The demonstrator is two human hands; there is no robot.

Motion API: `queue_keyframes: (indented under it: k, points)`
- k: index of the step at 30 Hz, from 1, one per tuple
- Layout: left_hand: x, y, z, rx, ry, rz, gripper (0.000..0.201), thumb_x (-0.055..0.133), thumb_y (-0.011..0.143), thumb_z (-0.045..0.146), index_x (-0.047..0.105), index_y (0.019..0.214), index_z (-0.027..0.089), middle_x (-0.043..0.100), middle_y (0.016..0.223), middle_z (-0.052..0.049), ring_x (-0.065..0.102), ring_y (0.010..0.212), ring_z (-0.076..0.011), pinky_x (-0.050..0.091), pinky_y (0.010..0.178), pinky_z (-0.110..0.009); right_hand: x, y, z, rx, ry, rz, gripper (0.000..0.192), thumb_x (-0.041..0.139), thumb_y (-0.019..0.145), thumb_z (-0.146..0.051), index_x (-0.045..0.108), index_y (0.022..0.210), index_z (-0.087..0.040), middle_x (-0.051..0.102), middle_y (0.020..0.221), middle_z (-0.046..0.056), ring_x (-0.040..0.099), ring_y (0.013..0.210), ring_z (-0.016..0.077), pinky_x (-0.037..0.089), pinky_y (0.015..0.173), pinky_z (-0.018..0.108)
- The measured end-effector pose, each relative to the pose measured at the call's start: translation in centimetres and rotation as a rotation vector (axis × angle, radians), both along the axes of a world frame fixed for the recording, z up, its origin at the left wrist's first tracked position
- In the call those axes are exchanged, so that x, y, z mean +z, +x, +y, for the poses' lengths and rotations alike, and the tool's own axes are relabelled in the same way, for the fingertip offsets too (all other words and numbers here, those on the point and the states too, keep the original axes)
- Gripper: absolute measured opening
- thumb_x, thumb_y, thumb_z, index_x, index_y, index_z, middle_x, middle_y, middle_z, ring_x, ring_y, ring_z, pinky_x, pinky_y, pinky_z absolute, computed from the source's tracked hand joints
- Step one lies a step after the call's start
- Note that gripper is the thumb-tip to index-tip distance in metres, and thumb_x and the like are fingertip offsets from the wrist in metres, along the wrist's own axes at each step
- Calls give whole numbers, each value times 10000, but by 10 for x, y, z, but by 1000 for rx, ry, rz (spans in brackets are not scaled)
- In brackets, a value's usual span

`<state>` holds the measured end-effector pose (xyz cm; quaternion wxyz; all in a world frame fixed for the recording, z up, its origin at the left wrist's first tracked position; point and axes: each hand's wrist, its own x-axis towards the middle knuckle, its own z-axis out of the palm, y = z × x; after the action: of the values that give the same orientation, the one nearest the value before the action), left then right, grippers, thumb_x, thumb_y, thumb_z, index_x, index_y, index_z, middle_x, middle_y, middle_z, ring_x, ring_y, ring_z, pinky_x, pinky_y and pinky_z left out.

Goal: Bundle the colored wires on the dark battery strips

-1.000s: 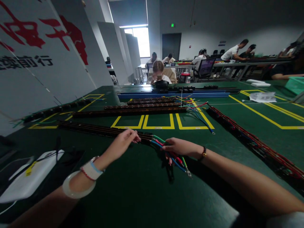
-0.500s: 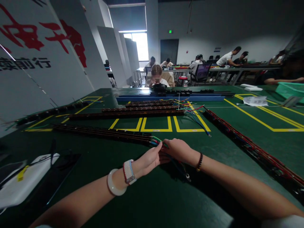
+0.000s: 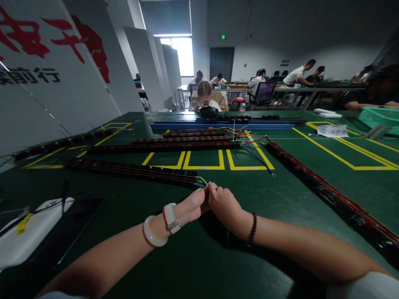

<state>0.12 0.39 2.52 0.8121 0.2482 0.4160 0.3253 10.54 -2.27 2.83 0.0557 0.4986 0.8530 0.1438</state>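
Observation:
A long dark wire harness (image 3: 134, 172) lies slanting across the green table, its coloured wire ends (image 3: 202, 181) leading into my hands. My left hand (image 3: 195, 203) is closed around these wires, with a watch and a white bangle on that wrist. Pressed against it, my right hand (image 3: 225, 203) has its fingers bunched on the same wires, its fingertips meeting the left thumb. Green and blue insulation shows just before the hands; the free wire ends are mostly hidden behind my fingers.
More harnesses (image 3: 187, 143) lie beyond, one with a lugged blue cable (image 3: 264, 164). Another harness (image 3: 327, 187) runs down the right. A white power bank-like box (image 3: 40, 232) and a dark flat panel (image 3: 84, 224) sit at left. Blue rails (image 3: 218, 125), a green basket (image 3: 378, 120) and a seated person (image 3: 204, 97) are farther off.
My right hand has drawn in to the left and its fingers have bunched up against the left hand. The loose wire ends with lugs, visible below before, are now hidden.

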Motion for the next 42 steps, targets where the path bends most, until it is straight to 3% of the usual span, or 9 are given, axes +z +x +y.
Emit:
queue_keyframes:
  k: [5, 10, 13, 17, 20, 26, 33, 37, 42]
  points:
    - [-13, -3, 8, 5, 12, -83, 216, 437, 929, 236, 578, 797, 139, 639, 734, -29, 618, 694, -122, 497, 772, -286, 28, 22, 11, 74, -61, 93, 262, 429, 917, -195, 627, 1058, -99, 595, 1031, 158, 602, 811, 205, 489, 633, 288]
    - [-22, -2, 11, -24, 64, -168, 212, 431, 931, 250, 588, 858, 128, 667, 829, -66, 643, 813, -164, 478, 876, -353, 61, 52, 25, -110, -170, 243, 493, 383, 926, -533, 651, 856, -125, 635, 777, 107, 604, 672, 182, 415, 559, 248]
    - [-19, -2, 9, -11, 45, -181, 206, 438, 929, 250, 589, 878, 119, 669, 900, -88, 635, 887, -168, 461, 916, -346, 59, 61, 35, -119, -473, 264, 599, 362, 895, -619, 644, 683, -135, 620, 626, 74, 570, 543, 146, 373, 497, 231]
    - [-12, -3, 7, -61, 53, -211, 226, 430, 934, 245, 601, 922, 99, 655, 991, -121, 615, 967, -177, 446, 942, -346, 40, 63, 46, -103, -977, 483, 366, 469, 899, -451, 631, 830, -131, 646, 650, 27, 594, 530, 109, 417, 497, 190]
    - [-10, -4, 6, -74, 64, -213, 234, 434, 934, 265, 600, 942, 100, 649, 1019, -123, 608, 992, -186, 441, 952, -359, 32, 62, 49, -64, -1106, 621, 222, 469, 887, -277, 612, 857, -110, 660, 695, 36, 631, 592, 115, 455, 519, 178]
    - [-11, -2, 2, -42, 91, -203, 234, 422, 941, 270, 595, 975, 115, 651, 1025, -109, 604, 1010, -186, 418, 980, -376, 35, 59, 46, -86, -933, 563, 271, 406, 900, -233, 638, 870, -97, 679, 743, 71, 624, 544, 120, 438, 470, 184]
    - [-18, -1, 2, -38, 112, -221, 198, 475, 920, 248, 617, 959, 115, 656, 1014, -97, 595, 1012, -179, 409, 983, -368, 27, 40, 20, 31, -328, 99, 244, 427, 893, -124, 662, 943, -83, 680, 830, 152, 669, 748, 217, 492, 624, 266]
    - [-22, -2, 4, -28, 102, -219, 155, 493, 904, 189, 622, 870, 108, 662, 955, -97, 610, 930, -168, 433, 936, -342, 23, 29, 5, 4, -270, 40, 329, 379, 886, -53, 588, 1141, -65, 668, 957, 174, 672, 780, 221, 509, 621, 279]
    - [-23, -4, 7, -33, 68, -196, 158, 494, 902, 186, 627, 869, 108, 667, 898, -85, 622, 794, -142, 478, 785, -284, 38, 37, 1, 101, -239, 22, 285, 405, 944, -244, 620, 1066, -104, 663, 921, 154, 658, 753, 234, 501, 606, 299]
